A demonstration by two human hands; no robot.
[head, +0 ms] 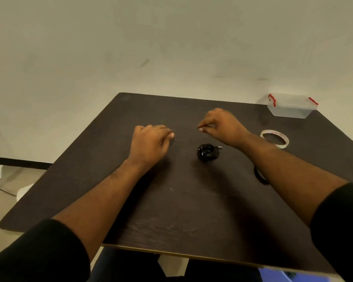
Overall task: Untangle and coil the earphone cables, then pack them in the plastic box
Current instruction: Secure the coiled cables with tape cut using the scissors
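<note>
Over the dark desk (pixel 171 210) both hands reach forward, with the black earphone bundle (pixel 207 152) lying on the desk between them; the left hand (pixel 151 143) is just left of the bundle, fingers curled in loosely, and I cannot tell if it holds anything; the right hand (pixel 222 125) hangs just past the bundle, thumb and finger pinched together, but what they pinch is too thin to see. The bundle is a small tight coil, with a silver plug sticking out on its right side. To the right of the bundle lies a roll of tape (pixel 274 138); nearer than the bundle, by the right arm, a black loop (pixel 259 177) peeks out. Far right of the bundle, at the desk's back corner, sits the plastic box (pixel 291 105) with red clips.
</note>
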